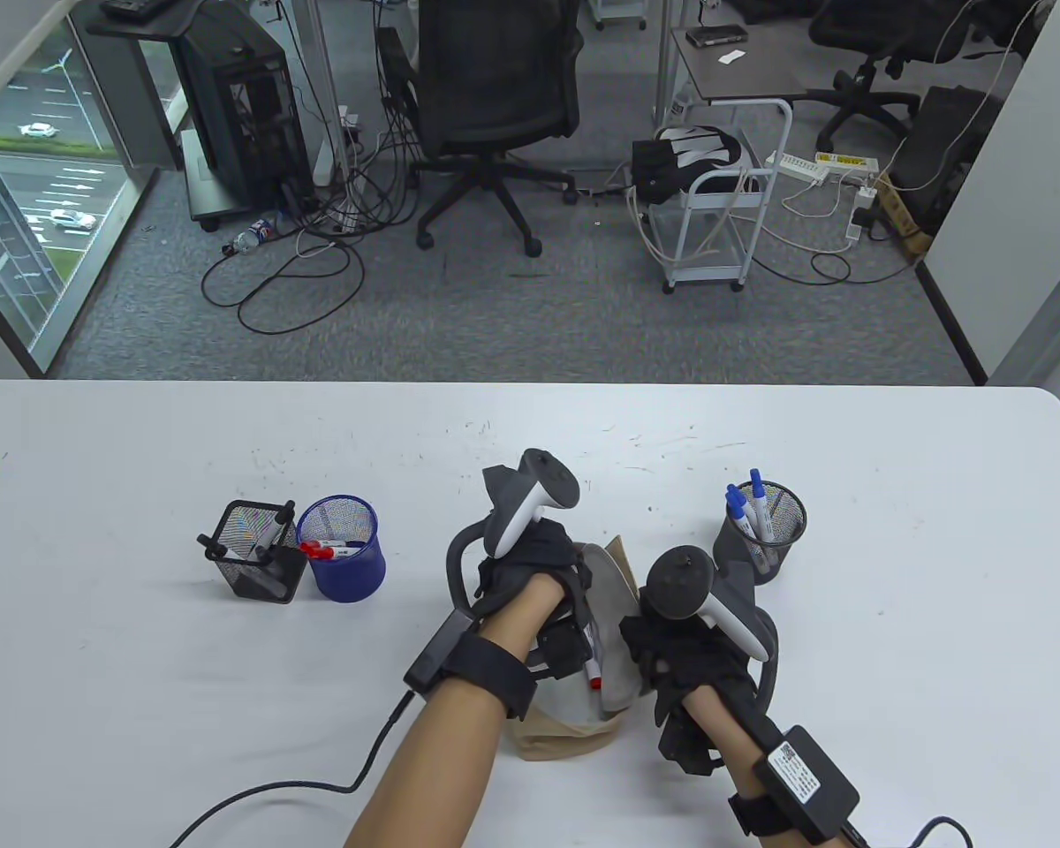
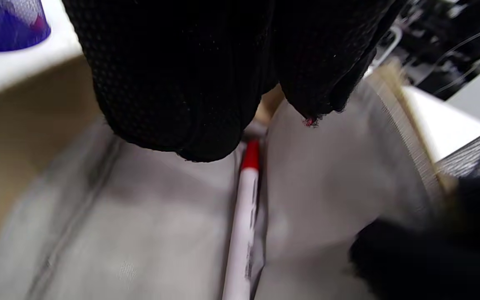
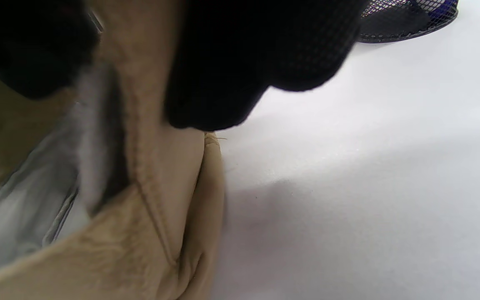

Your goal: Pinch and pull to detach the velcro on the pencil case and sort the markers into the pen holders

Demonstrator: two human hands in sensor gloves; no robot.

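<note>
- Fingers of the right hand (image 1: 691, 658) pinch the tan pencil case's (image 1: 574, 738) edge, holding it open on the table (image 1: 141, 707).
- Left hand (image 1: 530, 565) reaches inside; whether it grips the red marker (image 2: 243, 221) lying there, I cannot tell.

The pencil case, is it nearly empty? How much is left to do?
The case is open, and markers already stand in all three holders. The left hand reaches inside for a red marker while the right hand holds the edge. How many remain is hidden.

You can read nothing here; the print on the marker (image 2: 244, 233) and wrist box label (image 1: 795, 767) blurs.
</note>
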